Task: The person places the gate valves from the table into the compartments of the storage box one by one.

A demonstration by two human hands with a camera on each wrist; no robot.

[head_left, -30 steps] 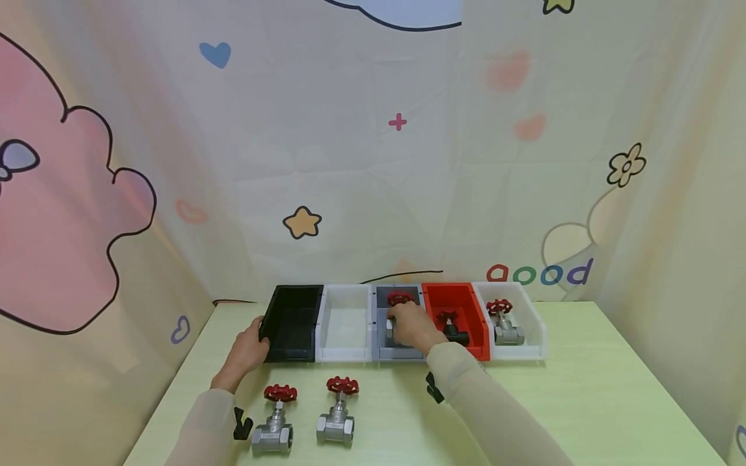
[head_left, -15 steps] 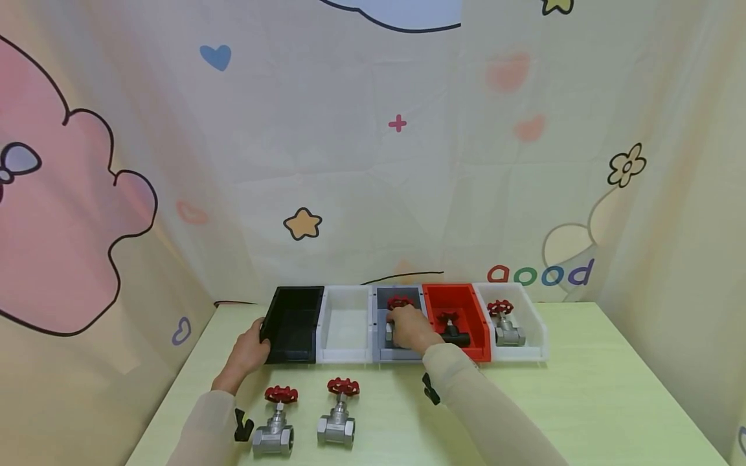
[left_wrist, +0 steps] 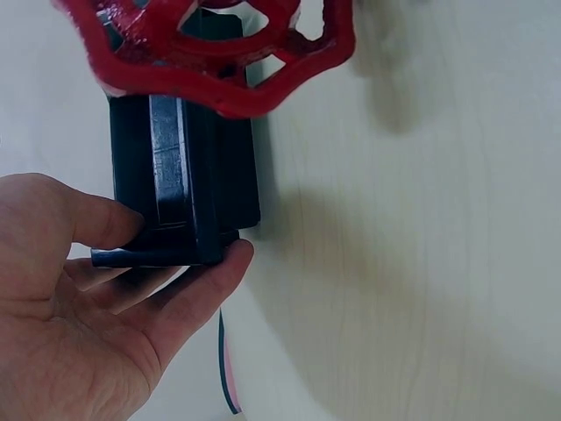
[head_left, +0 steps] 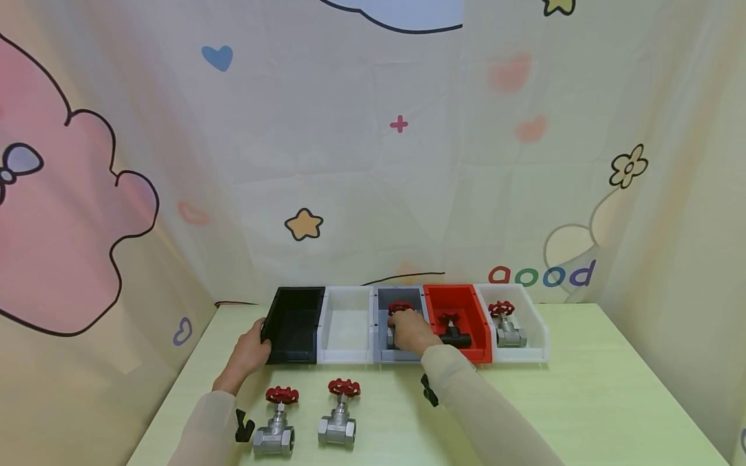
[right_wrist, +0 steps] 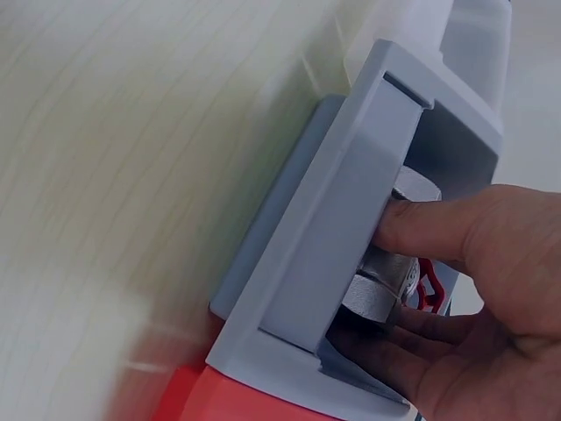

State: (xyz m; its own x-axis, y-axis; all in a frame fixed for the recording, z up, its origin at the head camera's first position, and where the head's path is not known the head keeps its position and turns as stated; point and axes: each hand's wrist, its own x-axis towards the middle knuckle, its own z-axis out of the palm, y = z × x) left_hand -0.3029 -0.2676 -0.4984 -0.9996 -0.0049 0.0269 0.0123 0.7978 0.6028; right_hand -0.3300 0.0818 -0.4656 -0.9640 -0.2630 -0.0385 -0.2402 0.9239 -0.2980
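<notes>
My left hand is at the left side of the black bin. In the left wrist view, its thumb and fingers pinch the edge of that black bin. My right hand reaches into the grey bin and grips a metal gate valve with a red handwheel. The right wrist view has the thumb on one side of the valve's silver body and the fingers on the other, partly hidden inside the bin.
A white bin stands between the black and grey bins. To the right, a red bin contains a black-bodied valve, and another white bin a silver valve. Two red-wheeled valves, left and right, stand on the table in front.
In the grey bin, the valve's red handwheel has shifted slightly toward the front, and my right wrist has moved a little left. My left hand stays on the black bin.
</notes>
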